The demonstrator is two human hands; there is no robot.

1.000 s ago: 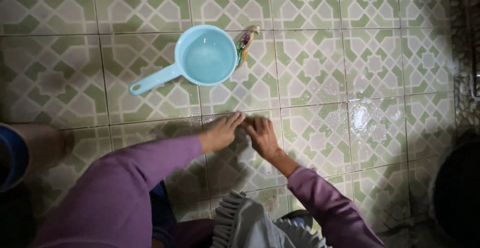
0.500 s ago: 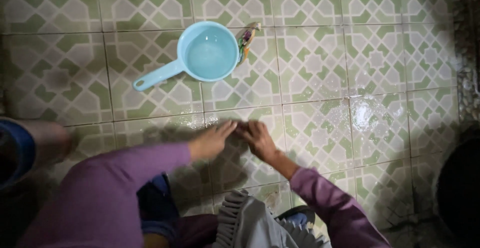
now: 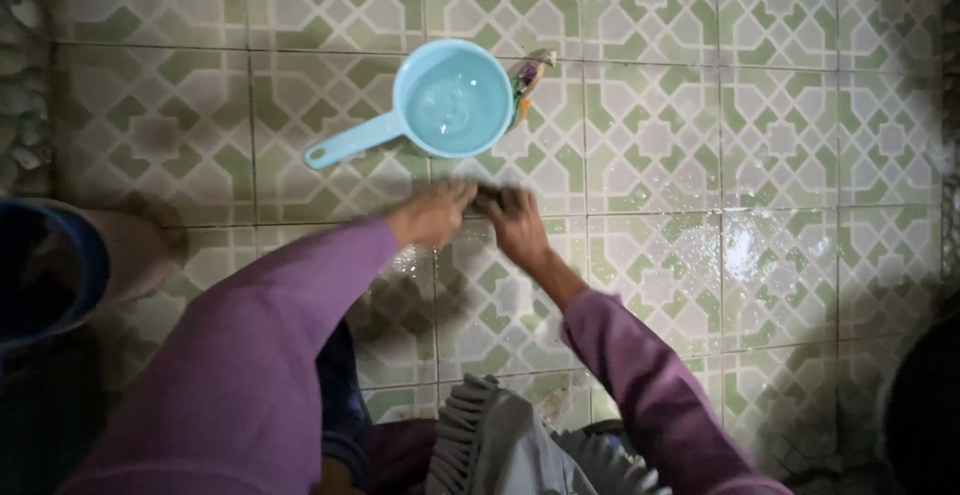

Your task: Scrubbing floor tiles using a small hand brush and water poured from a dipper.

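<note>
Cloth, grey and pleated, is seen nearest the camera, bunched at the lower edge between two purple sleeves. Beyond it, both hands are pressed low on the wet tiled floor: the left hand and the right hand are set side by side, fingertips almost meeting over a small dark thing that is blurred by motion and cannot be told apart further. The fingers of both hands are curled narrow around or onto it; whether it is truly gripped or only pushed cannot be told. Compared with a second ago, the hands have been carried forward across the tile, away from the body and closer to the dipper, and the blur suggests a scrubbing or rubbing stroke under way rather than a rest. A sheen of water is shown on the tiles to the right. Just past the hands, the pale blue dipper is stood upright, holding water, its handle pointed toward the lower left. A small coloured packet is laid touching its right rim. At the left edge, a blue bucket is partly shown.
</note>
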